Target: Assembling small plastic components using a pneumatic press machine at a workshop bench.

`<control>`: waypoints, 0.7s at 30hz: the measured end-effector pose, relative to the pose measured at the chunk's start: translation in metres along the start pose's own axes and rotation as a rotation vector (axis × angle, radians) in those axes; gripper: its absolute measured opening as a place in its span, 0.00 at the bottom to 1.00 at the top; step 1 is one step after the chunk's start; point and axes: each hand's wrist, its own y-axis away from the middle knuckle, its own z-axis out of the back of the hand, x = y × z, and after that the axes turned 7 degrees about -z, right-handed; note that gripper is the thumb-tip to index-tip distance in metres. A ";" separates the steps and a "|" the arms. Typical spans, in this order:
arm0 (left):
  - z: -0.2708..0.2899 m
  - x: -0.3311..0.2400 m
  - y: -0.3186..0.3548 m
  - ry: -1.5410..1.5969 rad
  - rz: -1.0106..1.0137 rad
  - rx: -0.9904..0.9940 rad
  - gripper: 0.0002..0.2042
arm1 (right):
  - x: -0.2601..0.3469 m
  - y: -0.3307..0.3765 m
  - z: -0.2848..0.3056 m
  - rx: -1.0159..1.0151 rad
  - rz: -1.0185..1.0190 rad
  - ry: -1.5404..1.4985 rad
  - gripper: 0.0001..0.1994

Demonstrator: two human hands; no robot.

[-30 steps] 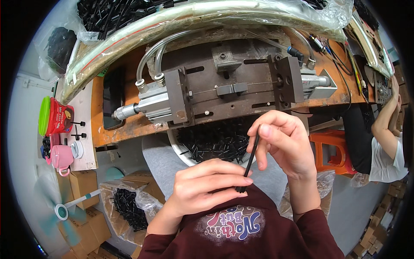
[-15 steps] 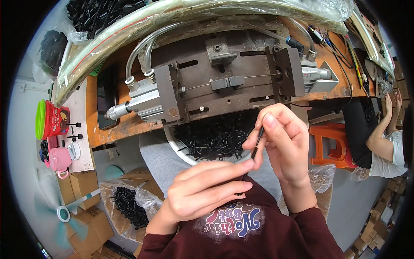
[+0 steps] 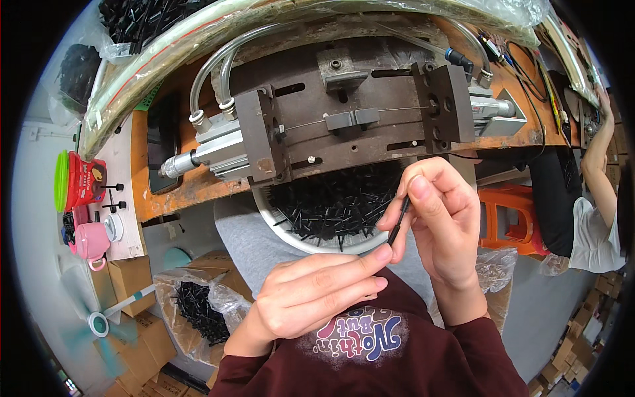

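Observation:
My right hand point(image 3: 443, 225) pinches a thin black rod point(image 3: 399, 223) between thumb and fingers, with the rod slanting down toward my left hand. My left hand point(image 3: 317, 288) is closed, its fingers pressed together. Its index fingertip lies at the rod's lower end, and whatever its palm side holds is hidden. Both hands are in front of my chest, just nearer than a white tub point(image 3: 278, 228) on my lap. That tub is full of small black rod-like pieces point(image 3: 340, 208).
Beyond the tub, a dark metal fixture point(image 3: 390, 142) with air cylinders and clear hoses point(image 3: 210, 76) sits on a wooden bench point(image 3: 159, 208). A bag-lined box of black parts point(image 3: 202, 311) stands lower left. An orange stool point(image 3: 506, 218) and another person's arm point(image 3: 598, 145) are right.
The rod and my right hand have shifted slightly right. The rod's lower end now shows nearer my left fingertips. The other person's arm has reached farther up.

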 end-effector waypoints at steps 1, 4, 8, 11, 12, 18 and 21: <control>0.000 0.000 0.000 -0.003 -0.001 0.005 0.15 | 0.000 0.000 0.000 0.000 0.009 0.012 0.09; 0.002 -0.001 0.000 -0.011 0.001 0.011 0.15 | -0.001 0.001 -0.002 0.000 0.034 0.045 0.08; 0.001 0.000 0.000 -0.001 0.012 -0.006 0.14 | -0.001 0.005 -0.005 0.015 0.038 0.057 0.07; 0.001 0.002 0.000 0.005 0.014 -0.008 0.15 | -0.003 0.005 -0.005 0.023 0.044 0.046 0.07; 0.001 0.002 0.000 0.005 0.012 -0.006 0.15 | -0.004 0.005 -0.005 0.024 0.051 0.042 0.08; 0.001 0.003 0.002 0.023 0.017 0.001 0.15 | -0.002 0.006 -0.004 0.028 0.006 0.033 0.07; 0.001 0.002 -0.001 -0.032 0.027 -0.022 0.15 | -0.001 0.005 -0.005 0.042 -0.074 -0.004 0.05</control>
